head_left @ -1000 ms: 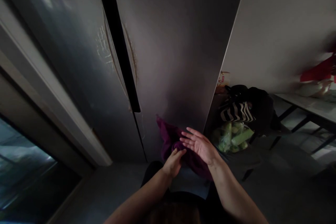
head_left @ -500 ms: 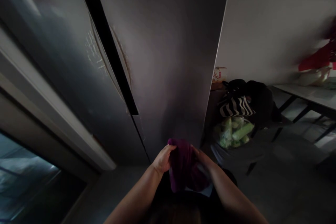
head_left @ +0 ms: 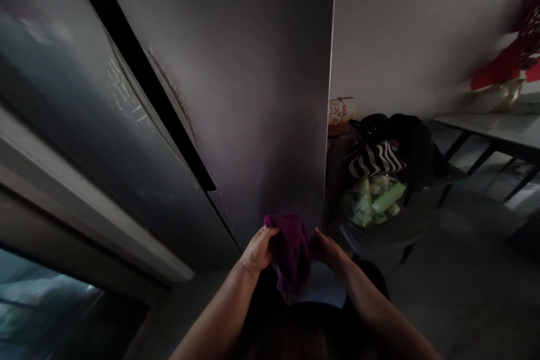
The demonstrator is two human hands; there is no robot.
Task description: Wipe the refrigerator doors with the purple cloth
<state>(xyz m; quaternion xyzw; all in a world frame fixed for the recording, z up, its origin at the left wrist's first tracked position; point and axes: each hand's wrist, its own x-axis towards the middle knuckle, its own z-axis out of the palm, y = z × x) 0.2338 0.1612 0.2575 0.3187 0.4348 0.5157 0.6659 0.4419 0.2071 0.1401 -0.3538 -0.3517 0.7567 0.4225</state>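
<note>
A purple cloth (head_left: 289,247) hangs bunched between both hands, close to my body. My left hand (head_left: 256,250) grips its left edge with closed fingers. On the cloth's right side my right hand (head_left: 327,248) is closed on it too. Both hands are low in front of a tall steel double-door fridge (head_left: 236,95), near the bottom of its right door.
A dark gap (head_left: 139,73) runs between the fridge doors. To the right stand a black and striped bag (head_left: 379,154) and a clear bag of green vegetables (head_left: 373,202). A table (head_left: 498,129) with red and white items is at far right. A window (head_left: 50,298) is at lower left.
A second ago my right hand was open above the cloth while the left pinched it. Now both hands grip the cloth, bunched tighter. The view has shifted left.
</note>
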